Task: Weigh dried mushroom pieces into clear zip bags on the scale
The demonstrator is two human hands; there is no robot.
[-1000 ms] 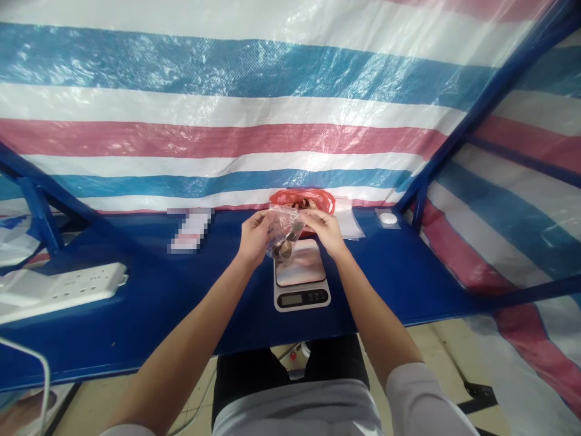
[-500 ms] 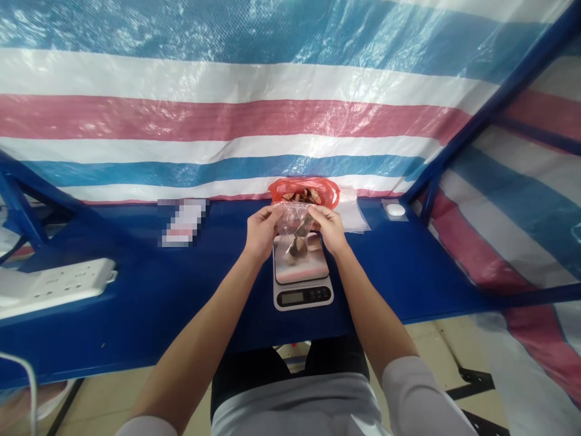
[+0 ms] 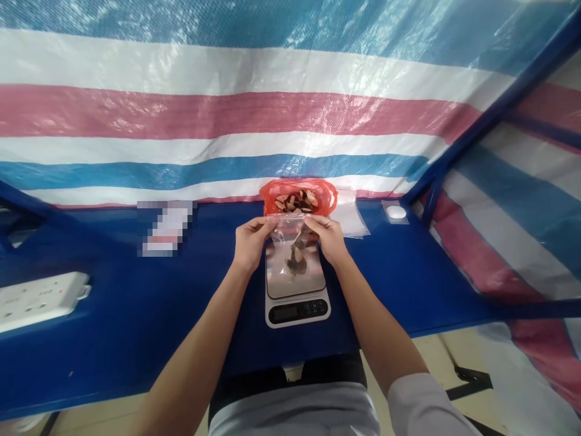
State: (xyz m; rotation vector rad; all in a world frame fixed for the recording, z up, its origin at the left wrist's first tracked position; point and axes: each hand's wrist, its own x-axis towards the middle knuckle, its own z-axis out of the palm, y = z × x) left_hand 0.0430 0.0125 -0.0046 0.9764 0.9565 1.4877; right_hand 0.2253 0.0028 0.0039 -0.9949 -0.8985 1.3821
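A clear plastic bag (image 3: 282,242) with brown, dried-looking slices (image 3: 296,257) inside is stretched between my two hands. My left hand (image 3: 252,241) pinches its upper left corner, and my right hand (image 3: 327,237) pinches the upper right corner. The bag hangs over the steel plate of a white kitchen scale (image 3: 297,321); whether it touches the plate I cannot tell. Right behind the bag sits an open red plastic bag (image 3: 331,197) holding several more dark-edged slices (image 3: 297,200).
Flat clear bags (image 3: 354,217) lie right of the red bag. Farther right is a white round object (image 3: 396,212) on clear film. A power strip (image 3: 43,298) and a blurred-out item (image 3: 167,227) lie left on the blue table (image 3: 136,327). Striped sheeting (image 3: 227,115) closes off the back.
The view has shifted a little, and more of the slices in the red bag show. Both hands still hold the clear bag's top corners. The scale's display looks darker now.
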